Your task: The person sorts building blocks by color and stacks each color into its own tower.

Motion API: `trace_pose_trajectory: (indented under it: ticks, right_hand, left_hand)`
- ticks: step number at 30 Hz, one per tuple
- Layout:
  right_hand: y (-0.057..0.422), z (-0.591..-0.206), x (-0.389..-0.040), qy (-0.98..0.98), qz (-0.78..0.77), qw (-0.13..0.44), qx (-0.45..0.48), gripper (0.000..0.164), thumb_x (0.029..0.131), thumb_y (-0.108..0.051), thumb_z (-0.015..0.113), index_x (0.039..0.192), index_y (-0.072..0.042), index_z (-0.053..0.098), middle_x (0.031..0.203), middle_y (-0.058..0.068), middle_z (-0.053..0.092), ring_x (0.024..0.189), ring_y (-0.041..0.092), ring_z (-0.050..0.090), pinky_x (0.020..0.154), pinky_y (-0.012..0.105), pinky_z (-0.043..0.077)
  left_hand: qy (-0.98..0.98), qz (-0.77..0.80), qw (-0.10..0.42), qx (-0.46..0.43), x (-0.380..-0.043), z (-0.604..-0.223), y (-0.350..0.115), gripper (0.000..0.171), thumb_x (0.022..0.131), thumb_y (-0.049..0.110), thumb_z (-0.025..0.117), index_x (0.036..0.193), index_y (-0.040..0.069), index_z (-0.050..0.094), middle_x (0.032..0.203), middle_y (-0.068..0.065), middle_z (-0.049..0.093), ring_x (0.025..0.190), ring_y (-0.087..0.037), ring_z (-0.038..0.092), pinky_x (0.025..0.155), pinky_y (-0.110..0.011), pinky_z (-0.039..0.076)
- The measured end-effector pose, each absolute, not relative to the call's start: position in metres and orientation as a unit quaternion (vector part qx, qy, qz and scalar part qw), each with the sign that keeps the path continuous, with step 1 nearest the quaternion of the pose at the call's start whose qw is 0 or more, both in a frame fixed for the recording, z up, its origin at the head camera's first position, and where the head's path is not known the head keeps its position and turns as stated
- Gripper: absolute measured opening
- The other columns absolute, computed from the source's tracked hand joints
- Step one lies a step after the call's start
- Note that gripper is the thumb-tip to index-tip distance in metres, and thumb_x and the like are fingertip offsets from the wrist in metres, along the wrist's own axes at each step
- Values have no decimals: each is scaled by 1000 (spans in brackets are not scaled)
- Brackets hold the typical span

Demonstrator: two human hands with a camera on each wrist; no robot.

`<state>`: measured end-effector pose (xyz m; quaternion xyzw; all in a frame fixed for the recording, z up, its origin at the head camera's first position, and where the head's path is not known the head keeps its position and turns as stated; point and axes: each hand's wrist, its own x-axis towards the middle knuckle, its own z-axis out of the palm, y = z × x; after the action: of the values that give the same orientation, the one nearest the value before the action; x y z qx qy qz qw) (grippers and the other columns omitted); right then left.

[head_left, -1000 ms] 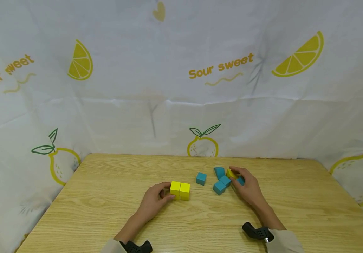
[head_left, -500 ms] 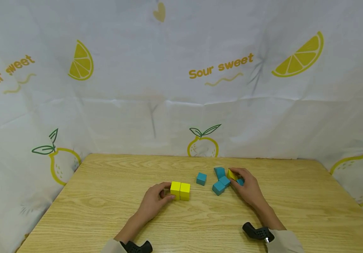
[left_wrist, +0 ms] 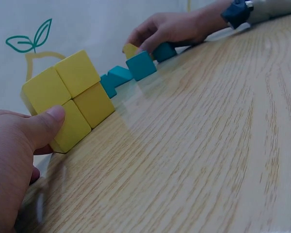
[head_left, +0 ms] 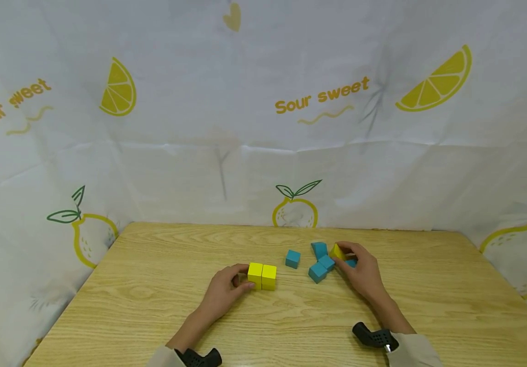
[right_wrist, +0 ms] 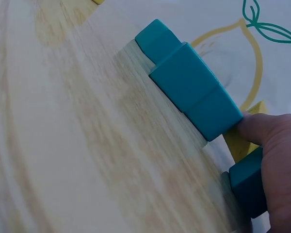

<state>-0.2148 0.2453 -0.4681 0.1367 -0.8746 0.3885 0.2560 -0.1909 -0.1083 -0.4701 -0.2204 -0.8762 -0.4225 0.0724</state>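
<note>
Over on the wooden table [head_left: 263, 331], the left hand [head_left: 221, 293] grips the left end of a square stack of four yellow cubes [head_left: 268, 277], and across from it the right hand [head_left: 361, 269] pinches a yellow block [head_left: 337, 252], probably a wedge though the fingers hide part, right beside the blue blocks [head_left: 318, 273]! Behind it all, orange lettering [head_left: 322, 96] on the white cloth [head_left: 176, 173] reads "Sour sweet" twice, once clipped at the edge.

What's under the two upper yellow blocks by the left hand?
Two lower yellow blocks, resting on the table. The left hand covers part of one; their top faces are hidden beneath the upper blocks.
</note>
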Motion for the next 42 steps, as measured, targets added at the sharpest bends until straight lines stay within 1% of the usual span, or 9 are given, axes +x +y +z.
trace_pose_trajectory:
  ticks: [5, 12, 18, 24, 30, 35, 36, 39, 42]
  right_hand:
    - [244, -464, -215, -871, 389, 268, 134, 44, 84, -8, 75, 125, -1, 59, 109, 13, 61, 94, 28, 59, 75, 35, 50]
    - [240, -458, -214, -860, 381, 299, 159, 49, 82, -2, 75, 128, 1, 56, 109, 16, 59, 92, 30, 58, 73, 43, 50]
    - [240, -454, -216, -853, 367, 333, 164, 48, 81, 2, 75, 126, 2, 57, 103, 15, 59, 89, 30, 58, 72, 43, 50]
    - [238, -451, -216, -844, 382, 340, 163, 47, 80, 3, 76, 123, 3, 57, 102, 14, 59, 89, 30, 59, 72, 45, 50]
    - [233, -445, -213, -835, 405, 339, 155, 46, 80, 2, 76, 122, 2, 58, 103, 13, 59, 89, 27, 59, 74, 36, 52]
    - [229, -440, -211, -821, 434, 338, 153, 43, 80, 4, 75, 120, 2, 59, 102, 15, 59, 90, 28, 60, 77, 27, 51]
    - [225, -435, -208, -819, 441, 335, 152, 43, 80, 5, 75, 119, 3, 58, 102, 17, 59, 90, 30, 61, 77, 28, 51]
    - [223, -433, -206, -815, 455, 327, 147, 42, 80, 4, 75, 119, 3, 58, 103, 14, 60, 90, 30, 62, 79, 23, 50]
    - [221, -432, -206, -813, 465, 320, 144, 42, 80, 5, 75, 118, 3, 58, 106, 14, 60, 91, 25, 63, 80, 21, 50]
  left_hand:
    - [-876, -423, 70, -219, -191, -469, -108, 44, 86, 32, 71, 123, 9, 63, 75, 8, 48, 64, -9, 41, 58, -25, 38]
    - [-874, -427, 66, -221, -192, -469, -108, 44, 86, 34, 71, 122, 9, 63, 77, 9, 50, 65, -8, 43, 60, -25, 40]
    - [-873, -429, 66, -221, -192, -469, -108, 44, 86, 35, 70, 122, 10, 63, 76, 9, 50, 65, -9, 43, 59, -25, 40]
    - [-874, -426, 68, -223, -192, -469, -108, 44, 86, 34, 71, 122, 10, 64, 75, 9, 49, 64, -8, 42, 58, -25, 39]
    - [-876, -424, 67, -222, -191, -469, -108, 44, 86, 35, 71, 122, 10, 64, 76, 10, 50, 65, -8, 43, 60, -25, 39]
    - [-877, -423, 66, -220, -191, -470, -108, 45, 86, 37, 70, 122, 11, 63, 75, 9, 49, 65, -9, 42, 60, -26, 39]
    - [-876, -423, 66, -220, -191, -470, -108, 45, 86, 37, 70, 122, 10, 63, 75, 9, 49, 65, -9, 43, 60, -26, 39]
    - [-876, -425, 64, -218, -191, -469, -108, 46, 86, 37, 71, 122, 10, 63, 75, 9, 49, 65, -9, 43, 60, -26, 39]
    - [-876, -425, 63, -218, -191, -469, -108, 46, 86, 36, 71, 123, 10, 63, 76, 9, 50, 66, -9, 43, 60, -26, 39]
